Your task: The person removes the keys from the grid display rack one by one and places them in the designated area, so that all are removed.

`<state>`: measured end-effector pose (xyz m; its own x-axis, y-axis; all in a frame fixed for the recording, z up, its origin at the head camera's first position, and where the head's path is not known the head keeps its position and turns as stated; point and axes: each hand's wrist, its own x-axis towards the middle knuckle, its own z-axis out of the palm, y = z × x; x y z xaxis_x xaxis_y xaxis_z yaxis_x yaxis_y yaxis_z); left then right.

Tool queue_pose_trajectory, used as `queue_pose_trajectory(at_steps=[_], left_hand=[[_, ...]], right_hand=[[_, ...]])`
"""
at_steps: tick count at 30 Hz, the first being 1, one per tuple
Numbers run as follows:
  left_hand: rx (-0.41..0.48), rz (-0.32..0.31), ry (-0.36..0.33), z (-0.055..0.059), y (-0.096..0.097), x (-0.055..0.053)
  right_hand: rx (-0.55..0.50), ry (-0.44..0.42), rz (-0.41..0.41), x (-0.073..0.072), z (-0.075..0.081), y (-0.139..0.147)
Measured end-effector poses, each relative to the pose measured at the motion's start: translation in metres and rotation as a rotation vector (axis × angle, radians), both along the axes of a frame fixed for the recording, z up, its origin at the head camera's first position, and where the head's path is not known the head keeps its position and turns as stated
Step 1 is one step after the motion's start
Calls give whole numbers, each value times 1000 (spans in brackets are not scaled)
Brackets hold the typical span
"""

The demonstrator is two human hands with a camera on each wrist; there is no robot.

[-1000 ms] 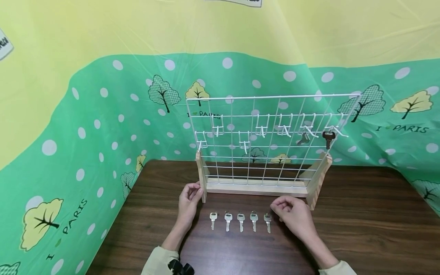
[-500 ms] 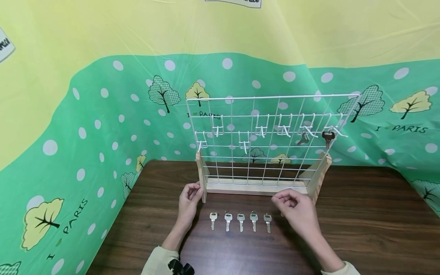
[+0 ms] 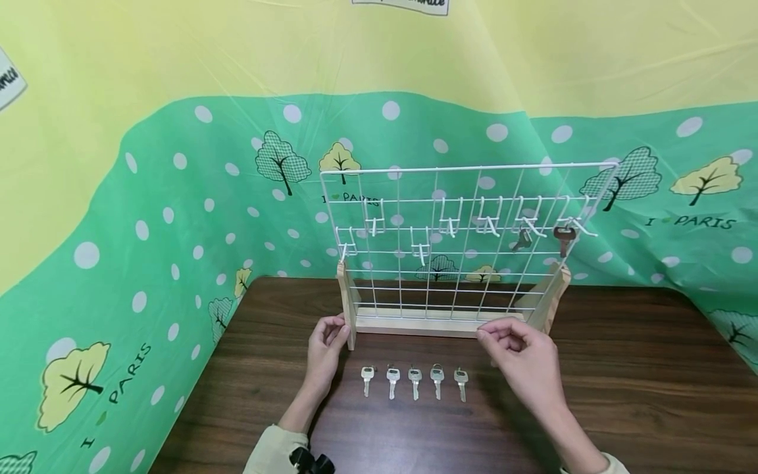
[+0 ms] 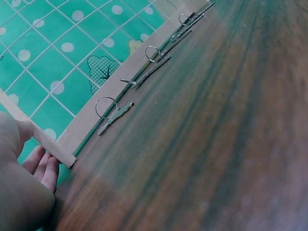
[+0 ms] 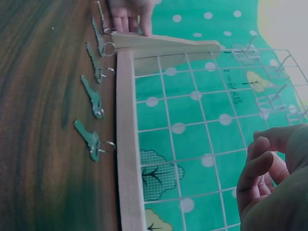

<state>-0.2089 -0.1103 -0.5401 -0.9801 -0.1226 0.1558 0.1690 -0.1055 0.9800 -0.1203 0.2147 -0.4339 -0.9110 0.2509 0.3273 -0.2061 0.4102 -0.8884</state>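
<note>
Table: dark wood, under both hands and running off to either side.
Rack: white wire and pale wood, upright, just beyond both hands.
Right hand: loose curl, pretty narrow gap between thumb and index finger, no key showing in there. Probably between pickups.
Left hand: relaxed fingers and thumb against the outside of the rack's left end, no real clamp visible; likely just steadying.
Hooks: up past the right hand, mostly off to its left, five of seven looking bare.
Grey key and brown-headed key: already hung, both above the right hand.
Loose keys: neat row of five between the hands, closest one just left of the right hand. Step at a guess: hanging keys, one per hook. Next move probably calls for a pinch on one of these, then a lift to a bare hook.
</note>
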Motion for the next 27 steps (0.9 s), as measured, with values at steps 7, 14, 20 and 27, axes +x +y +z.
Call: queue_pose_trajectory(at_steps=[7, 14, 20, 27], left_hand=[[-6, 3, 12, -3, -1, 0], [1, -3, 10, -3, -1, 0], [-6, -4, -1, -2, 0, 0], [-9, -6, 2, 0, -1, 0]], right_hand=[[-30, 23, -16, 2, 8, 3], [-73, 44, -29, 1, 14, 6], [-99, 62, -40, -1, 25, 10], [-190, 110, -48, -10, 43, 13]])
